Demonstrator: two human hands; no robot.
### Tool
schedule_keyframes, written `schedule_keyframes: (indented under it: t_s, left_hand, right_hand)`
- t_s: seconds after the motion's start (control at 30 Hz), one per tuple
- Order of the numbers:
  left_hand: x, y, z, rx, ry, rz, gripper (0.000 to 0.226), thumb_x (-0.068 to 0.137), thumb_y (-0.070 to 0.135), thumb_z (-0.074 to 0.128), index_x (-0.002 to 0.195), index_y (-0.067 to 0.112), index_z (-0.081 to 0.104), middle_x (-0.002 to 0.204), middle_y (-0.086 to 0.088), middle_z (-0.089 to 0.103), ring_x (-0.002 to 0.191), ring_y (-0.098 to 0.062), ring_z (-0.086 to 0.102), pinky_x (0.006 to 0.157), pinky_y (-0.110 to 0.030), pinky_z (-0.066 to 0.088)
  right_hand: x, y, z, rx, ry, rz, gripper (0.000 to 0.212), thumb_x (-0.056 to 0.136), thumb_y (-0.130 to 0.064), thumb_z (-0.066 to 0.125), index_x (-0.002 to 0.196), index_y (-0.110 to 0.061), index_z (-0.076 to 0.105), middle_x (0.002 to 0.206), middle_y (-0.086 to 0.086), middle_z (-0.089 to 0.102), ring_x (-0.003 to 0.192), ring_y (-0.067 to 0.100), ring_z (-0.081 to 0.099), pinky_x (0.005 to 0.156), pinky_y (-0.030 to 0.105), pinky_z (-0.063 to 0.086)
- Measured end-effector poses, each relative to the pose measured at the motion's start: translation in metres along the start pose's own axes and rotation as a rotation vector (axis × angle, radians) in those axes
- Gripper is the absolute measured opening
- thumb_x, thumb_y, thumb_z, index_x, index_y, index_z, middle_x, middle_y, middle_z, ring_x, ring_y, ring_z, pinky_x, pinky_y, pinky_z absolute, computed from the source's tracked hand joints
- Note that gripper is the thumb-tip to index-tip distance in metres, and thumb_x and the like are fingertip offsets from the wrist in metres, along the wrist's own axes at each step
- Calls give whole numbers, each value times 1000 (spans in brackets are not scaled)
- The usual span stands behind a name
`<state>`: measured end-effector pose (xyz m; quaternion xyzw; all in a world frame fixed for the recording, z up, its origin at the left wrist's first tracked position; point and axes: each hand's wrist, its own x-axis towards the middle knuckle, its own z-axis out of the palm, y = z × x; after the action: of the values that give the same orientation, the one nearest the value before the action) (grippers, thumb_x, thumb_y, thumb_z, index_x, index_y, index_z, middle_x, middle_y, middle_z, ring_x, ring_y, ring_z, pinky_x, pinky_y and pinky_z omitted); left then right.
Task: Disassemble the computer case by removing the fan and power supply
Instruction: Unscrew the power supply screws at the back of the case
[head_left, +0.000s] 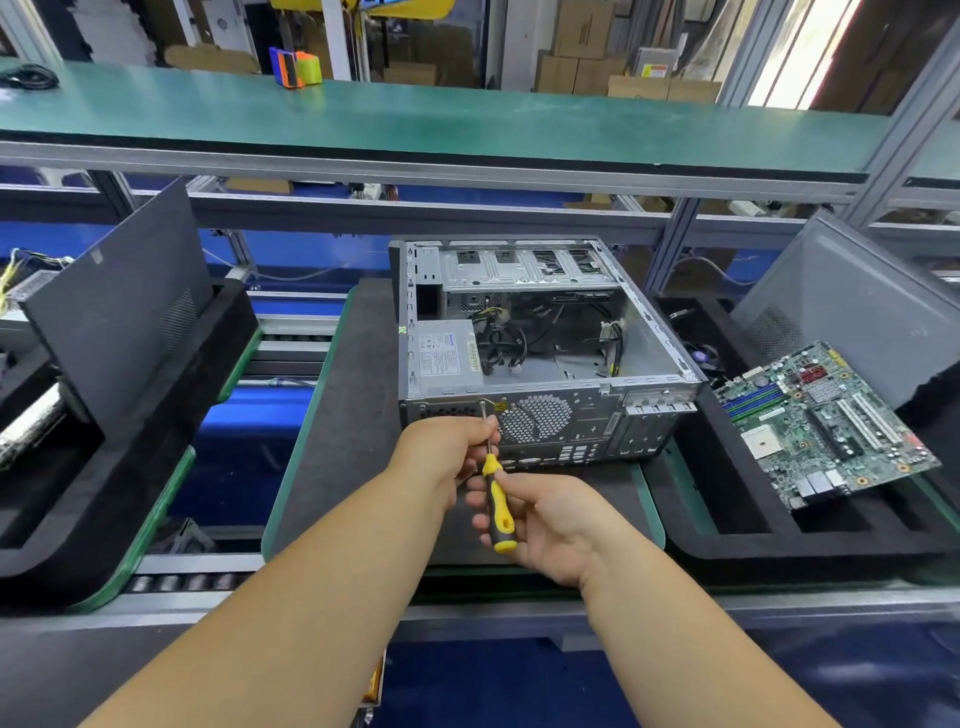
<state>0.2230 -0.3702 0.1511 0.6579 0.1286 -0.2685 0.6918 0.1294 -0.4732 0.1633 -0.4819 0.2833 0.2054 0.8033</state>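
Power supply (451, 358) screw step: right hand (540, 514) grips the screwdriver (496, 499), left hand (449, 452) pinches its shaft, tip at case's (545, 415) 12 o'clock rear edge; next, turn steadily.

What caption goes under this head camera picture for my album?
Both hands, left hand and right hand, steady a yellow-and-black screwdriver against the open grey metal computer case.
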Motion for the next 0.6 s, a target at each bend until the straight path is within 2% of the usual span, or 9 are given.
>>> schedule_keyframes:
  t_s: [0.17, 0.43, 0.6]
  left_hand:
    - [-1, 1, -1, -38, -27, 15, 14, 89, 16, 69, 76, 11, 73, 63, 5, 70, 55, -5, 57, 43, -14, 42]
    - [-4, 4, 0, -49, -41, 15, 11, 92, 13, 64, 84, 10, 72, 64, 6, 72, 52, -2, 62, 45, -12, 45]
    - [-6, 5, 2, -42, -51, 6, 16, 96, 12, 58, 86, 11, 70, 62, 7, 71, 50, -1, 62, 45, -13, 46]
  right_hand:
    - [2, 1, 3, 26, 51, 16, 17, 94, -18, 64, 95, -3, 72, 78, 9, 74, 61, 18, 67, 59, 30, 55]
    - [3, 3, 8, -8, 122, 2, 14, 88, -22, 72, 91, -9, 72, 70, 4, 73, 56, 14, 64, 46, 22, 49]
    - [2, 3, 12, -56, 149, -60, 8, 86, -17, 73, 83, -13, 68, 59, 1, 67, 54, 13, 59, 48, 22, 46]
